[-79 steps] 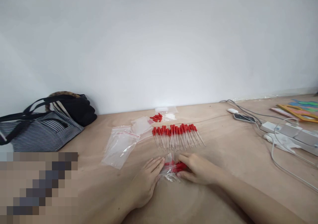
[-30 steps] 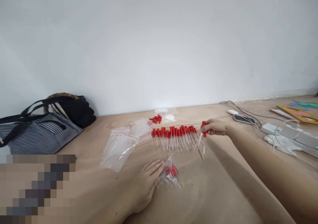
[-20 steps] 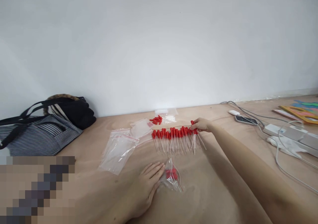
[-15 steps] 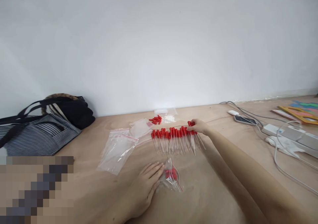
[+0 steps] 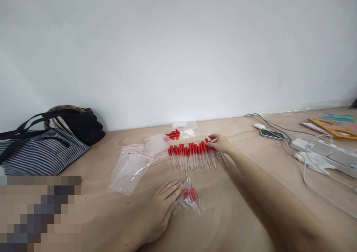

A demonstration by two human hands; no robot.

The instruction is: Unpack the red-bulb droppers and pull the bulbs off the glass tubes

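A row of clear droppers with red bulbs [image 5: 192, 156] lies on the wooden table [image 5: 251, 192]. My right hand [image 5: 220, 143] reaches to the right end of that row, fingers pinched on the red bulbs of the last droppers there. My left hand [image 5: 161, 209] lies flat and open on the table, its fingertips touching a small clear zip bag [image 5: 190, 199] that holds a few red bulbs. Loose red bulbs [image 5: 173, 134] sit behind the row.
Empty clear zip bags [image 5: 131, 166] lie left of the droppers. A striped bag with black straps [image 5: 41, 147] rests at far left. At right are a phone [image 5: 270, 133], white cables and a power strip [image 5: 320, 151], and coloured boards [image 5: 334, 123]. A white wall stands behind.
My right hand left the small bag, carried droppers to the right end of the row and slid leftward, pushing them against the others. My left hand stayed on the bag.
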